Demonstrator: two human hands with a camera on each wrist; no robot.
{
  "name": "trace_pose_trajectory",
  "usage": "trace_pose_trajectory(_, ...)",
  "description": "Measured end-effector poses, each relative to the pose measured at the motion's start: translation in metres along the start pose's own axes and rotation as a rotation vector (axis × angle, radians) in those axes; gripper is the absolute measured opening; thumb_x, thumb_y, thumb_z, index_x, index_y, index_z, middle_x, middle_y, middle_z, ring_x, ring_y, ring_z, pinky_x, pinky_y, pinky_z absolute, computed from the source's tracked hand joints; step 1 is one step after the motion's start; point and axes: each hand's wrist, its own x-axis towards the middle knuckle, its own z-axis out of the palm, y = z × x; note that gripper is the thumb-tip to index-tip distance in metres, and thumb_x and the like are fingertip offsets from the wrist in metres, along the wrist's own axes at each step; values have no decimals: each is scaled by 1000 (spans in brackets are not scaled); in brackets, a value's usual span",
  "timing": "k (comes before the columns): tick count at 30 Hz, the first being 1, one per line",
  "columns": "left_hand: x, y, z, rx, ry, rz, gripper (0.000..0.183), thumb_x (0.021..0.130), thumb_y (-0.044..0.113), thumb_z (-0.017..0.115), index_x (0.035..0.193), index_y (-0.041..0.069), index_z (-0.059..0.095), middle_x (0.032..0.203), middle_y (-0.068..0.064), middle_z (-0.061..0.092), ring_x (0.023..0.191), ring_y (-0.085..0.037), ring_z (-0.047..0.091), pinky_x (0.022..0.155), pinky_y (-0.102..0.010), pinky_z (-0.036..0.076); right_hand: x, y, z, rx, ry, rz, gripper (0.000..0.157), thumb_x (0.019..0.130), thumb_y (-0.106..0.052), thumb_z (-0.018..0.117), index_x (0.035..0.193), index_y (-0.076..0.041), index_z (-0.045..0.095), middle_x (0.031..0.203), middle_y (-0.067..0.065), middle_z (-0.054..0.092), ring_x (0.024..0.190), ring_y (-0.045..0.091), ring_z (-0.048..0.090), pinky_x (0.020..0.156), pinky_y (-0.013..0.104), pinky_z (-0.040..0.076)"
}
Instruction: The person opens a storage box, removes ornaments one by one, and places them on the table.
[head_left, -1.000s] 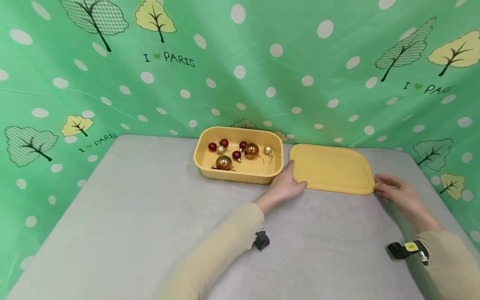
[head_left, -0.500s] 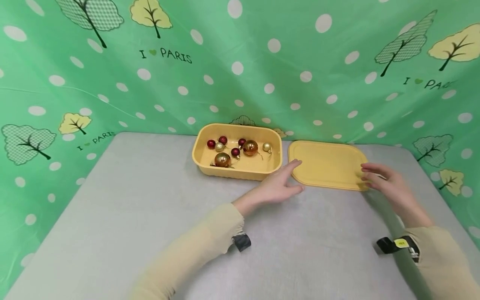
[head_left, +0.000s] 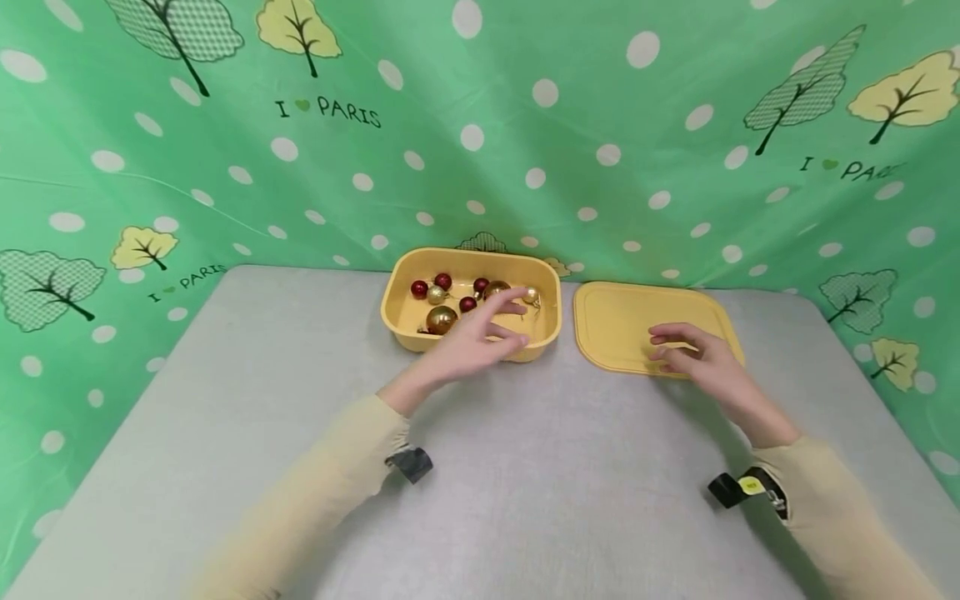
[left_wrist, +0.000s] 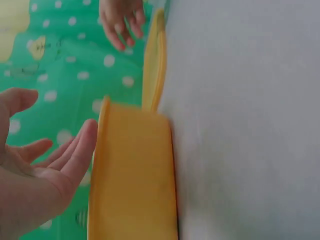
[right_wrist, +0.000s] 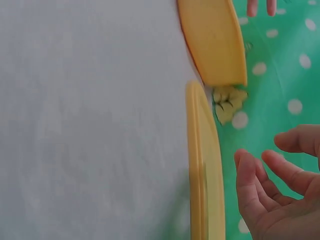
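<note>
Uncovered box of eight visible baubles, two unladen hands

The yellow box point(head_left: 403, 338) sits at the person's twelve o'clock on the grey table point(head_left: 525, 483), its walls presumably keeping round things from rolling. The yellow lid point(head_left: 626, 312) lies flat just beside it at three o'clock, probably set aside so the contents can be reached.

The left hand point(head_left: 467, 346) crosses above the box's six o'clock rim, fingers spread and holding nothing; whether they touch the rim I cannot tell. The right hand point(head_left: 711, 365) hovers over the lid's five o'clock part, fingers loosely bent, thumb apart, grasping nothing.

Counted: one box, one lid, four small red baubles point(head_left: 442, 282), two small gold baubles point(head_left: 437, 294), two larger amber baubles point(head_left: 442, 320).
</note>
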Motion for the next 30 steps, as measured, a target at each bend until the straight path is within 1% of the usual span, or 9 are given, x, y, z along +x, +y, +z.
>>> trace_pose_trajectory(4,-14,-10,-25,-56,61,-4,54,93,3,60,143,3,40,129,-18,54,103,-32,62,85,-35,53,1,-3,10,0,-23,-7,37,95,2,50,130,13,47,120,29,51,91,10,64,76,23,54)
trace_pose_trajectory(8,-29,-22,-49,-144,131,-31,52,93,-2,57,142,-1,39,129,-26,50,106,-44,58,81,-37,56,2,-6,17,-15,-36,-17,37,95,0,52,130,12,49,122,28,52,94,11,64,77,24,55)
trace_pose_trajectory(11,-42,-29,-68,-161,176,-53,52,93,-3,57,141,-3,39,130,-30,47,106,-49,55,80,-38,56,4,-8,22,-18,-41,-19,37,95,-2,55,130,11,50,122,28,53,95,14,64,77,28,55)
trace_pose_trajectory(16,-60,-40,-93,-110,270,-67,47,93,-5,54,138,-6,42,125,-28,50,105,-44,55,79,-36,56,8,-14,29,-9,-46,-9,37,95,-3,56,128,10,51,123,27,53,97,16,64,78,32,56)
trace_pose_trajectory(18,-63,-45,-101,-56,310,-65,45,93,-4,55,137,-7,44,124,-28,51,107,-40,54,82,-35,54,10,-17,31,-11,-51,-9,36,95,-3,55,129,10,51,124,27,53,98,19,64,78,31,55)
trace_pose_trajectory(21,-65,-51,-111,62,352,-74,48,92,3,62,137,-4,46,130,-25,50,114,-37,49,92,-42,48,14,-23,34,-10,-60,-12,36,95,-2,53,130,9,51,126,26,52,99,26,63,79,28,54)
trace_pose_trajectory(23,-64,-56,-116,137,343,-93,53,92,9,64,139,-2,44,137,-22,46,121,-36,44,98,-47,43,18,-27,36,-12,-65,-18,36,95,-2,52,130,8,51,126,26,53,99,31,62,79,26,54)
trace_pose_trajectory(25,-61,-61,-121,185,312,-108,60,91,12,66,143,0,39,145,-19,38,128,-38,38,101,-53,40,21,-30,40,-13,-69,-18,36,95,-1,53,129,8,52,125,26,53,99,34,62,78,25,54)
trace_pose_trajectory(30,-53,-73,-129,212,155,-154,90,87,18,73,154,7,14,157,-17,14,138,-42,22,105,-55,33,28,-33,51,-12,-65,-30,35,94,1,53,127,9,53,121,26,56,96,33,63,76,27,55)
